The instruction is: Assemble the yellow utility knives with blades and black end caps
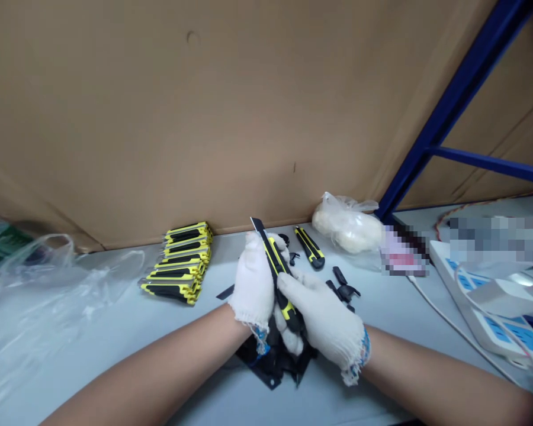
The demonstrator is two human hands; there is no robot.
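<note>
The gloved left hand [253,290] is clenched around the upper body of a yellow-and-black utility knife [274,258], and the gloved right hand [322,316] grasps its lower end. The knife's long axis points forward and slightly left, its blade end beyond the left hand. A stack of similar knives [176,263] lies left of it, black plastic parts [275,361] beneath it.

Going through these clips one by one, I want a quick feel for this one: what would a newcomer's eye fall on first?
First come the white-gloved left hand and right hand at the centre, both closed on a yellow-and-black utility knife, its blade showing at the top. To their left lies a neat stack of matching knives, and beneath them a heap of black parts.
</note>
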